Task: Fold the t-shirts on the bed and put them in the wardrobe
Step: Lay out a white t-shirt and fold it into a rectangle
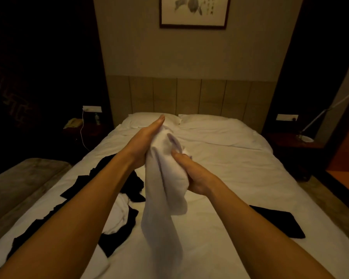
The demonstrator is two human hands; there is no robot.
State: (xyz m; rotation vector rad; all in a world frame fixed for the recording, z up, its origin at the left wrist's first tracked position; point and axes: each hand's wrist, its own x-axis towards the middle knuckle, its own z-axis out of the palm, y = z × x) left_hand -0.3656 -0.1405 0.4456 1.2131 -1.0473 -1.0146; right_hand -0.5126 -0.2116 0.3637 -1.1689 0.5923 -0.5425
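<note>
White cloth, a bunched t-shirt (165, 178), hangs above the middle of the bed (240, 178), held up between both hands. The left hand (147, 137) lies flat against the shirt's far left side, fingers straight and pointing toward the headboard (189, 95), so its grip is apart, only pressing the fabric. The right hand (191, 174) has its fingers curled into the shirt's right side with the thumb laid on top, its grip clamped on the cloth. The lower end of the shirt droops toward the near edge of the bed. Dark t-shirts (129, 186) lie crumpled on the left half of the sheet with a white one (119, 216) among them. A folded dark t-shirt (278, 222) lies flat on the near right. Two pillows (206, 121) sit at the far end, and a lamp (306, 137) stands on the right nightstand.
</note>
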